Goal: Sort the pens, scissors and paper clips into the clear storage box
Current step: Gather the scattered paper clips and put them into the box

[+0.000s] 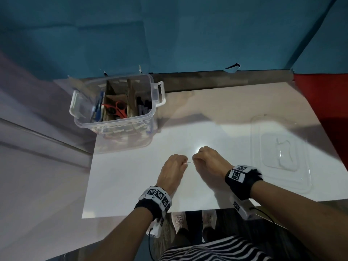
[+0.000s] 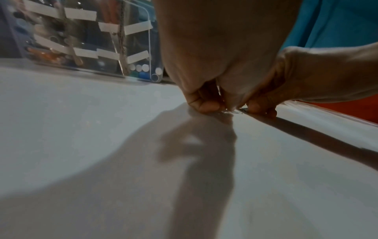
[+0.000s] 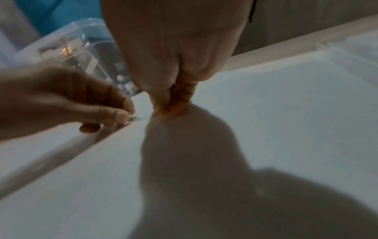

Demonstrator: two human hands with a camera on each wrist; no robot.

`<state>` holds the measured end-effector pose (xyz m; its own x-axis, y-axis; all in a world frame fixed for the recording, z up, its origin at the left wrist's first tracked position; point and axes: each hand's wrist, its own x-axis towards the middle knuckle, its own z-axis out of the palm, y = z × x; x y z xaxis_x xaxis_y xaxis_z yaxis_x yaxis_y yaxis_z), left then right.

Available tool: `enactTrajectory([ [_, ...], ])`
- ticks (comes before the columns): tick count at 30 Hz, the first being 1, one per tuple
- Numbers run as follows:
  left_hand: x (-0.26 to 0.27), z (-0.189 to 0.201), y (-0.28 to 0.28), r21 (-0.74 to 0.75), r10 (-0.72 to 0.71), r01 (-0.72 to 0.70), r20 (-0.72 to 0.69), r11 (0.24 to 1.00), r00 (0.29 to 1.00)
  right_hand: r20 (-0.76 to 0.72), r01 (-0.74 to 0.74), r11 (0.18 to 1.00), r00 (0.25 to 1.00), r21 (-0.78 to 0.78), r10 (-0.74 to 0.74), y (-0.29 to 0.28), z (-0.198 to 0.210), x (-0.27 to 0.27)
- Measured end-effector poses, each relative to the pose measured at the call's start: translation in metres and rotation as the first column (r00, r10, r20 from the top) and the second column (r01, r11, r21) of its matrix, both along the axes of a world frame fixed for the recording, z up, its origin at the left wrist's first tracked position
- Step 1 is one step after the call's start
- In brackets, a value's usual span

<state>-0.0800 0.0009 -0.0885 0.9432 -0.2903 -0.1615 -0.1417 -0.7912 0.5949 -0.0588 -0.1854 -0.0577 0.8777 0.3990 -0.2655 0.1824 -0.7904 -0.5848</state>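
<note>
Both hands meet at the middle of the white sheet (image 1: 131,176). A thin metal paper clip (image 1: 189,163) lies on the sheet between them. My left hand (image 1: 183,162) pinches its left end with thumb and finger, and my right hand (image 1: 194,160) pinches down at its right end. The right wrist view shows the paper clip (image 3: 139,118) shining between the two sets of fingertips. The clear storage box (image 1: 113,126) stands at the far left with cardboard dividers; it holds red scissors (image 1: 116,108), blue pens (image 1: 98,108) and black markers (image 1: 143,108).
The box's clear lid (image 1: 280,153) lies flat on the right side of the sheet. A blue cloth backdrop (image 1: 188,34) hangs behind the table. The table's near edge is just below my wrists.
</note>
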Motion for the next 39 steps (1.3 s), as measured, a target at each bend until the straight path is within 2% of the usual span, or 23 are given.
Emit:
enactTrajectory([
  [1, -0.002, 0.001, -0.002, 0.007, 0.001, -0.001, 0.010, 1.000, 1.000, -0.037, 0.019, 1.000, 0.999, 0.009, -0.019, -0.001, -0.002, 0.000],
  [4, -0.006, -0.002, -0.005, 0.032, 0.014, -0.016, 0.052, 0.999, 0.999, -0.027, 0.088, 0.996, 0.996, 0.028, -0.087, -0.003, -0.010, -0.006],
  [7, -0.011, -0.005, -0.009, 0.085, -0.011, 0.002, 0.107, 0.996, 0.994, 0.086, 0.068, 0.997, 0.994, -0.026, -0.065, -0.004, -0.026, -0.016],
  [9, -0.017, -0.003, -0.009, 0.116, -0.032, 0.022, 0.086, 0.993, 0.996, 0.213, 0.077, 0.997, 0.974, -0.008, -0.073, -0.005, -0.028, -0.021],
  [11, -0.025, -0.002, -0.006, 0.207, -0.167, 0.140, 0.118, 0.968, 0.979, 0.180, 0.037, 0.999, 0.983, 0.000, -0.037, -0.008, -0.026, -0.023],
  [14, -0.037, -0.005, 0.000, 0.340, -0.354, 0.289, 0.148, 0.895, 0.923, 0.089, -0.123, 0.989, 0.987, -0.082, 0.130, -0.017, -0.027, -0.035],
  [16, -0.046, -0.011, 0.004, 0.382, -0.441, 0.347, 0.194, 0.857, 0.876, 0.169, -0.217, 0.960, 0.954, -0.177, 0.246, -0.022, -0.027, -0.053],
  [19, -0.066, -0.013, 0.011, 0.351, -0.478, 0.377, 0.268, 0.857, 0.836, 0.272, -0.332, 0.891, 0.867, -0.310, 0.417, -0.030, -0.029, -0.075],
  [23, -0.091, -0.012, 0.017, 0.350, -0.516, 0.412, 0.295, 0.841, 0.804, 0.319, -0.408, 0.858, 0.806, -0.312, 0.499, -0.034, -0.015, -0.084],
  [25, -0.096, -0.011, 0.018, 0.374, -0.536, 0.422, 0.285, 0.826, 0.795, 0.294, -0.492, 0.817, 0.768, -0.300, 0.570, -0.035, -0.010, -0.092],
  [28, -0.096, -0.010, 0.019, 0.391, -0.554, 0.435, 0.272, 0.811, 0.787, 0.188, -0.573, 0.770, 0.754, -0.282, 0.630, -0.040, -0.011, -0.105],
  [33, -0.099, -0.009, 0.015, 0.339, -0.582, 0.479, 0.367, 0.810, 0.725, 0.276, -0.570, 0.766, 0.716, -0.298, 0.641, -0.039, -0.031, -0.123],
  [35, -0.107, -0.014, 0.012, 0.304, -0.568, 0.481, 0.392, 0.822, 0.723, 0.346, -0.575, 0.748, 0.664, -0.330, 0.663, -0.040, -0.039, -0.128],
  [39, -0.117, -0.021, 0.011, 0.248, -0.537, 0.477, 0.418, 0.843, 0.732, 0.406, -0.577, 0.750, 0.631, -0.324, 0.661, -0.039, -0.043, -0.129],
])
